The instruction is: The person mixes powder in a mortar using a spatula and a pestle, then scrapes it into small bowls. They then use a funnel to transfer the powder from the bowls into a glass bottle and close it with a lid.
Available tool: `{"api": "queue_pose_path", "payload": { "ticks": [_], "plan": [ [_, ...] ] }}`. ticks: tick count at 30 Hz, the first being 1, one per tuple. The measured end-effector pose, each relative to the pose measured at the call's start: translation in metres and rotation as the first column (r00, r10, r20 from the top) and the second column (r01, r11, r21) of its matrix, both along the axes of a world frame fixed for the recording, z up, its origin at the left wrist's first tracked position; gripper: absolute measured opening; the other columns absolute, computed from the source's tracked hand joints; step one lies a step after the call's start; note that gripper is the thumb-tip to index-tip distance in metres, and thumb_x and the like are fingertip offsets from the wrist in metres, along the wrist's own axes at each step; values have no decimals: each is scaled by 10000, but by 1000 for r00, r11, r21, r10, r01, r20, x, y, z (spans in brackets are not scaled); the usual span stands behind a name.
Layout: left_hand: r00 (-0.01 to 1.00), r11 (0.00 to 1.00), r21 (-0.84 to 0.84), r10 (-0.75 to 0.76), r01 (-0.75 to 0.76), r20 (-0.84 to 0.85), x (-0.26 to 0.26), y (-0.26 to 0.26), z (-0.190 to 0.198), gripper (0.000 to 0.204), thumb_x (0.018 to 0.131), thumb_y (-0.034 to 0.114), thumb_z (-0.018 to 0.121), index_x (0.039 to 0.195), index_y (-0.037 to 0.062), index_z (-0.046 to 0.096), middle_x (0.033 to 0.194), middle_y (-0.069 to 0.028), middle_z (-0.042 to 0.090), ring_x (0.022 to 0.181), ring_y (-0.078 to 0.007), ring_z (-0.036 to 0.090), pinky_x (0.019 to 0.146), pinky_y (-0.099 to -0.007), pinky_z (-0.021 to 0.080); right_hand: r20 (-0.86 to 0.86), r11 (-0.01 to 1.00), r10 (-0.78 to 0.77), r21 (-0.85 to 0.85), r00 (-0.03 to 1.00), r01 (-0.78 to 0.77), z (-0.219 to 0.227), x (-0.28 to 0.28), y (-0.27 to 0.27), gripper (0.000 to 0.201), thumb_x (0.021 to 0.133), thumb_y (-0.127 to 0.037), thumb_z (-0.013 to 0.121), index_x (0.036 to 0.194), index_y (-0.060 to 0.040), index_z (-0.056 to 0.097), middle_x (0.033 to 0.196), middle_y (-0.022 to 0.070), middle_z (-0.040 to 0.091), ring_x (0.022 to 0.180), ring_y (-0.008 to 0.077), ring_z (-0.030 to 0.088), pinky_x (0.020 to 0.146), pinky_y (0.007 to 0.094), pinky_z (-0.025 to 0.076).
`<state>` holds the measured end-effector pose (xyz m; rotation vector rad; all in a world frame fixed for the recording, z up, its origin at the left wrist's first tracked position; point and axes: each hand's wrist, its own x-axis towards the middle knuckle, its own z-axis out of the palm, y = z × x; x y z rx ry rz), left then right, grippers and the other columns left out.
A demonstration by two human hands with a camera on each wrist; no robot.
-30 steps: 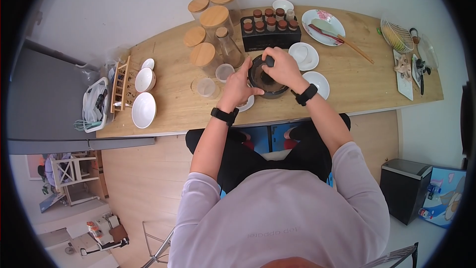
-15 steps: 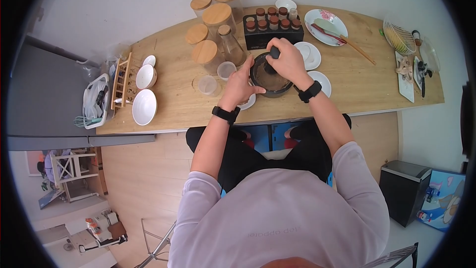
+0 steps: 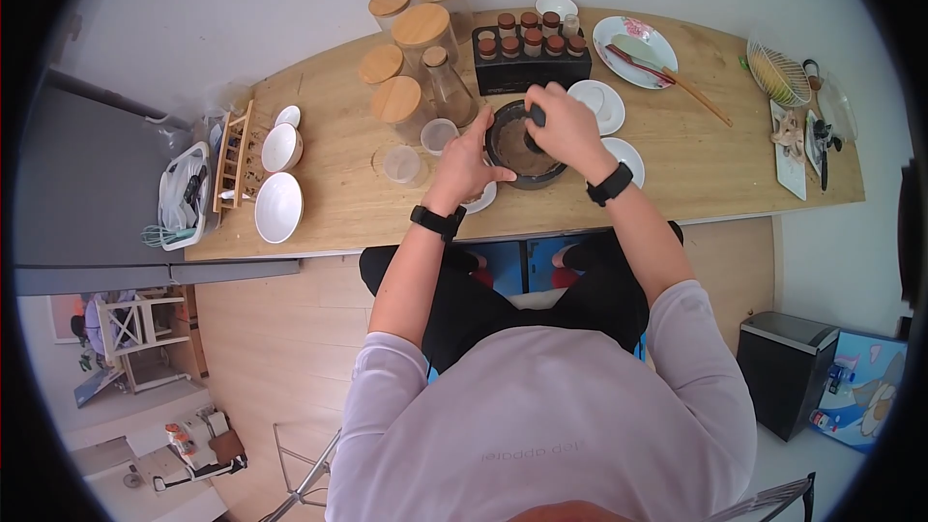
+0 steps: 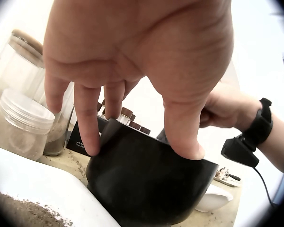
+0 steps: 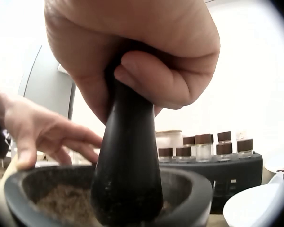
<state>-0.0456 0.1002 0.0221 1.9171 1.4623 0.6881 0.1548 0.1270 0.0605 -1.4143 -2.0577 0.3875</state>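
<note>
In the head view, a black mortar (image 3: 532, 180) stands near the table's front edge. My left hand (image 3: 466, 170) grips its left side; in the left wrist view the thumb lies over the rim and the fingertips touch the outer wall. My right hand (image 3: 567, 133) is wrapped around the top of a black pestle (image 5: 128, 165), whose lower end is down in the mortar. Brown powder (image 5: 61, 203) covers the mortar's inside. Beside the mortar, partly under my left hand, a white dish (image 4: 52, 172) bears more brown powder (image 4: 23, 210).
A black rack (image 3: 532, 73) of small brown-capped jars stands behind the mortar. Wooden-lidded canisters (image 3: 425, 29) and a plastic cup (image 3: 402, 166) are to the left. White saucers (image 3: 628, 157) lie at right, a floral plate (image 3: 667, 39) beyond. White bowls (image 3: 279, 208) sit far left.
My right hand has moved the pestle about inside the mortar, and its top now leans further right. My left hand keeps its place on the mortar.
</note>
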Motion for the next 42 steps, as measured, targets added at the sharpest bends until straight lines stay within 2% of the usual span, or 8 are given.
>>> {"api": "queue_pose_path", "payload": {
  "ticks": [10, 13, 21, 25, 29, 33, 36, 42],
  "plan": [
    [1000, 1000, -10, 8, -8, 4, 2, -2, 2, 1156, 530, 182, 951, 1503, 47, 342, 1348, -171, 603, 1028, -352, 664, 882, -407, 530, 8, 991, 98, -91, 995, -97, 29, 5, -7, 218, 774, -145, 721, 946, -116, 590, 885, 103, 577, 823, 348, 615, 688, 446, 479],
    [1000, 1000, -26, 3, -4, -12, 2, -1, 5, 1152, 530, 176, 951, 1500, 50, 341, 1355, -162, 600, 1034, -355, 664, 887, -413, 532, -22, 984, 170, -45, 985, -171, -8, -1, -9, 214, 777, -165, 724, 955, -128, 611, 897, 108, 599, 831, 357, 634, 698, 465, 489],
    [1000, 1000, -11, 0, 0, 9, 2, -4, 4, 1138, 530, 171, 947, 1492, 46, 352, 1364, -157, 594, 1035, -359, 668, 890, -419, 533, -74, 999, 39, -34, 996, -42, 16, 6, 3, 248, 777, -155, 744, 979, -125, 604, 904, 111, 593, 848, 360, 631, 700, 464, 496],
    [1000, 1000, 5, -11, 11, 2, 1, -1, 2, 1131, 539, 168, 943, 1493, 44, 350, 1366, -156, 594, 1038, -359, 669, 891, -421, 534, -162, 998, -21, 55, 987, 30, -26, -5, 3, 247, 781, -156, 746, 974, -125, 596, 908, 110, 591, 828, 367, 628, 697, 466, 497],
    [1000, 1000, -22, -5, 6, 14, 2, -2, 6, 1133, 541, 170, 943, 1497, 43, 348, 1363, -168, 595, 1042, -360, 669, 889, -416, 538, -93, 993, 84, -79, 992, -92, -4, 5, 9, 245, 780, -158, 750, 964, -123, 593, 913, 106, 584, 811, 368, 627, 682, 468, 489],
    [1000, 1000, -11, -5, 6, 27, 2, -2, 2, 1139, 539, 172, 945, 1500, 46, 347, 1355, -182, 596, 1042, -359, 669, 885, -412, 541, -178, 999, 36, -26, 983, -41, 9, -3, -1, 238, 780, -153, 743, 960, -121, 590, 906, 108, 586, 827, 371, 630, 684, 464, 489],
    [1000, 999, -35, -9, 9, 2, 1, -1, 5, 1158, 543, 163, 946, 1513, 45, 323, 1385, -185, 571, 1060, -348, 669, 887, -400, 543, -232, 998, 49, 41, 972, -41, -16, -15, -7, 230, 783, -150, 738, 954, -123, 587, 898, 111, 580, 831, 372, 628, 689, 464, 488],
    [1000, 999, -44, -17, 17, -3, 1, 0, 5, 1177, 549, 156, 947, 1525, 43, 300, 1417, -186, 543, 1073, -335, 669, 888, -389, 546, -169, 998, 9, -55, 985, -19, 1, -3, 3, 229, 788, -160, 741, 951, -121, 585, 897, 112, 583, 841, 371, 626, 700, 456, 496]
  ]
}}
